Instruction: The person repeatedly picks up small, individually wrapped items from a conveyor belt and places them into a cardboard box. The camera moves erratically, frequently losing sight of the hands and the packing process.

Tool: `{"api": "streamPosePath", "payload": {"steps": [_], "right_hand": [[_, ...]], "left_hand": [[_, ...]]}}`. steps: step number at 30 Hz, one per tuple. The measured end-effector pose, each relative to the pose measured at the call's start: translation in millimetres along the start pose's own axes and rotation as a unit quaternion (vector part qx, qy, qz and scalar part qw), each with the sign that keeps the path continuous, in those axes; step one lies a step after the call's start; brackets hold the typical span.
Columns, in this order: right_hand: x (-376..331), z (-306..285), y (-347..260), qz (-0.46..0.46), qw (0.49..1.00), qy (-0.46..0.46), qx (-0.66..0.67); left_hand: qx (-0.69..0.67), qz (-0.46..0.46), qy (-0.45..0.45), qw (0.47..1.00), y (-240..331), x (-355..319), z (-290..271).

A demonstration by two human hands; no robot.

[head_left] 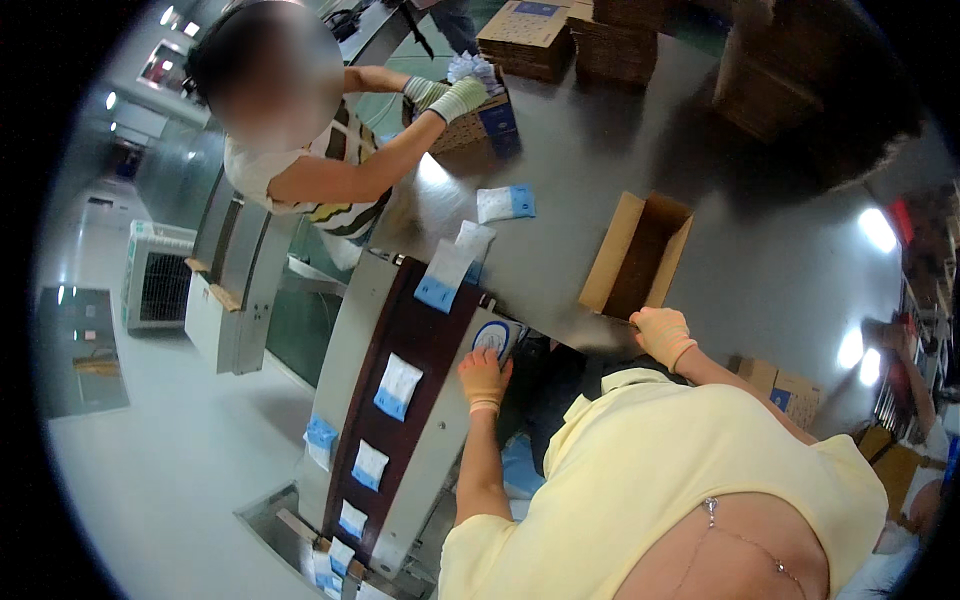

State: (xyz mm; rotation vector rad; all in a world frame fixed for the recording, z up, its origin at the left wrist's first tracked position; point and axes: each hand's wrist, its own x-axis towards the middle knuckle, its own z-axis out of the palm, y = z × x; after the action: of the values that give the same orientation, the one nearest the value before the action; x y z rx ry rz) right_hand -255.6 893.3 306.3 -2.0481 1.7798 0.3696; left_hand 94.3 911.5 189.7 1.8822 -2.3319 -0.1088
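An orange-tan glove covers my left hand (486, 378), which rests with its fingers spread on the conveyor's metal side rail (432, 455), touching a round blue-rimmed label. My right hand (662, 335), gloved alike, pinches the near corner of an open cardboard box (648, 262). That box lies on the steel table (560, 140) and no goods show inside it. Along the dark conveyor belt (385, 428) runs a row of blue-and-white packets (398, 386). At the belt's table end, several packets overlap, and one packet (506, 203) lies farther off on the steel.
Across the table a co-worker in striped gloves (460, 98) handles packets in a filled carton (490, 122). Stacks of flattened cartons (525, 40) stand at the far edge. One packet (320, 442) sits on the conveyor's outer side. More cartons (782, 392) are at my right.
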Motion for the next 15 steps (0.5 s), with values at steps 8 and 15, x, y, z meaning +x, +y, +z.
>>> {"api": "streamPosePath", "payload": {"steps": [8,15], "right_hand": [[4,-2,2,-0.005,1.0,-0.026,-0.015],[7,0,3,-0.014,1.0,-0.019,-0.016]], "left_hand": [[-0.174,-0.009,-0.053,0.983,-8,10,-39],[-0.039,-0.229,-0.018,0.973,-138,-32,-100]]}}
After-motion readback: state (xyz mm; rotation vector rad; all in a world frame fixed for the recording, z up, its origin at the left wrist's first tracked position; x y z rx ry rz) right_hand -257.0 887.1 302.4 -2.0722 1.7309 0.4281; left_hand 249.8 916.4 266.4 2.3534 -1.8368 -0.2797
